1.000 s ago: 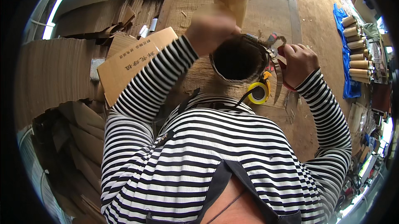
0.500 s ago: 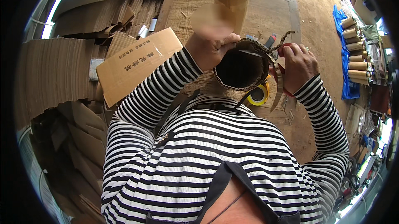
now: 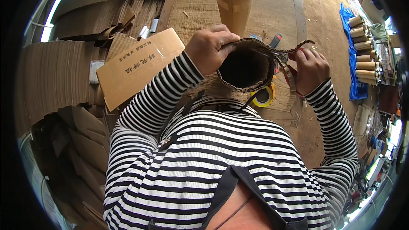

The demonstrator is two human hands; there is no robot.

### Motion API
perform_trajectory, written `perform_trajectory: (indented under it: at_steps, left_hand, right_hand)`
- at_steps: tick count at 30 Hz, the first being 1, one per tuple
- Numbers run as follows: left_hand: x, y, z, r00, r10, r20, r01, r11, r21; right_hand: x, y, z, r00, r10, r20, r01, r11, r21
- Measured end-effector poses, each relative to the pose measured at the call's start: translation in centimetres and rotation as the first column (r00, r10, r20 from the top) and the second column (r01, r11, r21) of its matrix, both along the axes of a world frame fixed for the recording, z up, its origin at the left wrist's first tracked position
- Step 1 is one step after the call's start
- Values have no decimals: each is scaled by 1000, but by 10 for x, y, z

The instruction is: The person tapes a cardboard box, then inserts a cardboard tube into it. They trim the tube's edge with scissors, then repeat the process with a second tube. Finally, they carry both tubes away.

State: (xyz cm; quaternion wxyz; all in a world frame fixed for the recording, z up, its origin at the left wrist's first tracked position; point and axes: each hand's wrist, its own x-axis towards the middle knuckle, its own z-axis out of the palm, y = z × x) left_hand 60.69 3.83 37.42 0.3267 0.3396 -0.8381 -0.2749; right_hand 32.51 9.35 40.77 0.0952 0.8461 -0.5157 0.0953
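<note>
My left hand (image 3: pixel 211 47) grips the rim of a rolled corrugated cardboard tube (image 3: pixel 246 69), whose dark open end faces me in front of my chest. My right hand (image 3: pixel 313 69) is closed on scissors (image 3: pixel 281 57) whose blades sit at the tube's right rim. A thin wavy cardboard strip (image 3: pixel 294 46) cut from the rim arcs over toward my right hand. The scissor handles are mostly hidden by my fingers. A yellow tape roll (image 3: pixel 265 97) lies on the mat just below the tube.
A tall taped cardboard tube (image 3: pixel 234 0) stands on the woven mat (image 3: pixel 281 12) ahead. A flat printed carton (image 3: pixel 140 66) lies to the left beside stacks of corrugated sheets (image 3: pixel 55 81). Several finished tubes (image 3: pixel 362 46) lie on a blue cloth (image 3: pixel 347 17) at right.
The tube has been lifted and turned so its open end faces me more. My right hand moved up to the rim, and the cut strip has grown longer.
</note>
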Motion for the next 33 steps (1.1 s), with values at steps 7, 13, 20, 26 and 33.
perform_trajectory:
  at_steps: [7, 13, 20, 26, 33]
  left_hand:
    - [-5, -16, -3, 985, -170, 14, 171, 983, -68]
    - [1, -31, -3, 988, 82, 127, -72, 994, -84]
    - [-3, -3, -11, 996, 24, -90, -27, 999, -28]
    - [-15, -13, -8, 992, -115, -55, 110, 990, -91]
    - [-3, 15, -17, 986, 147, -80, -133, 977, 167]
  right_hand:
    - [-2, 5, -6, 1000, 4, -28, -5, 1000, -11]
    - [-11, 0, -10, 999, 12, -48, -12, 1000, -9]
    - [-2, 6, 3, 999, -41, -30, 42, 998, 43]
    - [3, 8, 6, 996, -54, -66, 57, 998, 38]
    - [-16, 5, -4, 995, -31, -93, 33, 999, 23]
